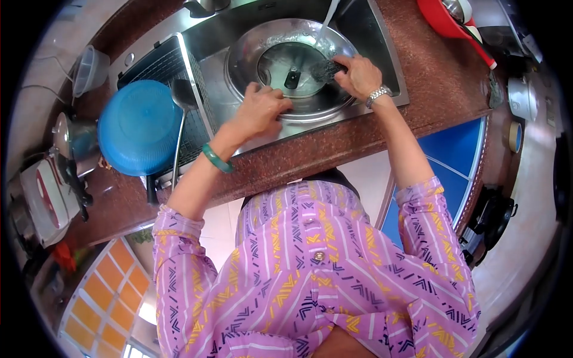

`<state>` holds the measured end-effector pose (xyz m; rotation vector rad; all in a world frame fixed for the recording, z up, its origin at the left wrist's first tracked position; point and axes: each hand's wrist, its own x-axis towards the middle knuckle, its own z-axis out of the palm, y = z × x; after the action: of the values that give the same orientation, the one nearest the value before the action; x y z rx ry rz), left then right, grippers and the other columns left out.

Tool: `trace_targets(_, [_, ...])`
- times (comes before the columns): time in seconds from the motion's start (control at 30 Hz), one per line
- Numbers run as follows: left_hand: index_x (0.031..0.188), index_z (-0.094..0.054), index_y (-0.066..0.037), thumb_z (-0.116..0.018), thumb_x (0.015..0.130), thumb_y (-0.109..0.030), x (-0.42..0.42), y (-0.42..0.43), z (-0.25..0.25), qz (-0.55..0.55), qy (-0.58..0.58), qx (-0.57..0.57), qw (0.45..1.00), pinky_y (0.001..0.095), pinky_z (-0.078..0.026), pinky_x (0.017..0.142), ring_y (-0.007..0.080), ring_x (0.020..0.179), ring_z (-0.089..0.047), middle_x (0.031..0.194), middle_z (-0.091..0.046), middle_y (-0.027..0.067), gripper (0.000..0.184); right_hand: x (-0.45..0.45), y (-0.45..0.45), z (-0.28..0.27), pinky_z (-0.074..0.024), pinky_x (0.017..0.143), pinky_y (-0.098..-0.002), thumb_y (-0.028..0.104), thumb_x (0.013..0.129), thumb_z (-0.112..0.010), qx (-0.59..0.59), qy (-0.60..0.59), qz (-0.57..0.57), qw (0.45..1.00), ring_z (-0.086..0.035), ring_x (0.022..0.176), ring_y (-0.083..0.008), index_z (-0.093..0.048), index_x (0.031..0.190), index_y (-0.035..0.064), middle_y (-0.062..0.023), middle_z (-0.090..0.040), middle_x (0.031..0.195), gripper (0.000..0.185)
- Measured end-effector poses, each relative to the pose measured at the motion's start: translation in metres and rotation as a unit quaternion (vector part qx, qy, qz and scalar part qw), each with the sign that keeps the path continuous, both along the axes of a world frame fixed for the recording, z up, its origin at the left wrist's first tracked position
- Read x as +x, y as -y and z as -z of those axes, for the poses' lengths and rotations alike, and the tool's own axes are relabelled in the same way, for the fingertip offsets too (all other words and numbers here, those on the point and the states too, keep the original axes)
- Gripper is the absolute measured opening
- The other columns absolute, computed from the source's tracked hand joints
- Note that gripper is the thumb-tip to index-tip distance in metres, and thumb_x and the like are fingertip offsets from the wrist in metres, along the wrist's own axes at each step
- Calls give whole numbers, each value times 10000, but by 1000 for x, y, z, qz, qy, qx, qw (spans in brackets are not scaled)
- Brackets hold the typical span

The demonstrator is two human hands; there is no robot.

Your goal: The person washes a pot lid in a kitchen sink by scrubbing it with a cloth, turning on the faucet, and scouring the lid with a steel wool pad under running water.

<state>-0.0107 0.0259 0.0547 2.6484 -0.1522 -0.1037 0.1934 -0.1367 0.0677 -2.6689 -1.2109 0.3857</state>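
A wide steel pot lid with a glass middle and a black knob lies in the sink. Curled over its near left rim are the fingers of my left hand, a green bangle on that wrist. My right hand, wearing a metal watch, pinches a dark mesh scouring pad against the right part of the lid. From above, a stream of water falls onto the lid's far right side.
Left of the lid, a wire rack sits in the sink. An upturned blue basin and a long-handled spatula rest beside it. A red colander stands on the right of the brown counter. Pots line the far left.
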Motion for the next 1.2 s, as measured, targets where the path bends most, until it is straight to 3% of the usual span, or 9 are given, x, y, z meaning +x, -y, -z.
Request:
trace_targets(0.2, [1200, -529, -158, -675, 616, -219, -21, -37, 18, -180, -39, -75, 980, 570, -268, 984, 381, 1199, -395, 1323, -370, 219, 605, 13, 2, -5, -472, 790, -428, 255, 692, -583, -45, -1, -19, 999, -579, 923, -334, -637, 1050, 150, -171, -613, 953, 377])
trace_targets(0.27, [1284, -395, -39, -695, 676, -287, -11, -44, 33, -509, -72, -419, 749, 587, -285, 955, 375, 1203, -388, 1301, -370, 254, 722, 19, 1, -7, -466, 808, -421, 246, 692, -583, -82, -35, -4, 996, -583, 939, -324, -630, 1061, 137, -177, -623, 960, 388])
trace_targets(0.3, [1344, -234, -26, -647, 757, -400, -3, -39, 19, -550, -140, -438, 698, 533, -367, 877, 349, 1092, -456, 1221, -426, 240, 809, 20, 2, -5, -464, 817, -409, 256, 699, -569, -82, -41, -2, 996, -590, 932, -317, -624, 1070, 132, -174, -634, 942, 395])
trace_targets(0.43, [1287, -217, 10, -702, 739, -349, 18, -54, 70, -467, -243, -674, 518, 515, -458, 708, 316, 940, -533, 1123, -490, 201, 815, 19, -9, -6, -467, 805, -386, 288, 717, -529, -71, -164, -52, 982, -595, 898, -319, -617, 1081, 130, -164, -639, 911, 406])
trace_targets(0.6, [1209, -232, 34, -655, 783, -125, 21, -30, 134, -630, -191, -561, 501, 485, -492, 589, 267, 726, -568, 963, -542, 167, 621, 12, -36, -4, -466, 807, -401, 229, 711, -563, -47, -160, -142, 976, -582, 922, -334, -608, 1084, 148, -199, -606, 974, 385])
trace_targets(0.77, [1084, -356, 35, -659, 792, -194, 29, -37, 97, -539, -285, -458, 647, 422, -544, 534, 308, 836, -601, 987, -552, 165, 479, 7, -70, 24, -457, 850, -432, 180, 715, -628, -248, -110, -248, 930, -528, 1031, -367, -536, 1172, 205, -197, -559, 1068, 467])
trace_targets(0.9, [1175, -319, 37, -672, 780, -222, 36, -38, 116, -523, -283, -368, 715, 410, -543, 530, 319, 876, -593, 1084, -510, 208, 589, -1, -96, 60, -464, 824, -434, 261, 761, -628, -219, -88, -269, 934, -562, 969, -377, -441, 1237, 139, -213, -572, 1023, 526])
trace_targets(0.97, [1217, -238, 35, -669, 761, -220, 41, -41, 137, -519, -232, -281, 773, 458, -496, 781, 430, 954, -568, 1047, -525, 290, 677, -6, -96, 91, -465, 816, -434, 262, 768, -621, -179, -138, -278, 934, -572, 943, -379, -418, 1239, 125, -214, -575, 1010, 531])
trace_targets(1.2, [1318, -176, -16, -650, 759, -251, 50, -46, 154, -444, -199, -168, 857, 450, -444, 873, 490, 1017, -502, 1130, -405, 389, 770, -5, -109, 95, -475, 728, -491, 193, 781, -584, -243, -19, -261, 934, -604, 890, -354, -442, 1175, 136, -194, -603, 965, 423])
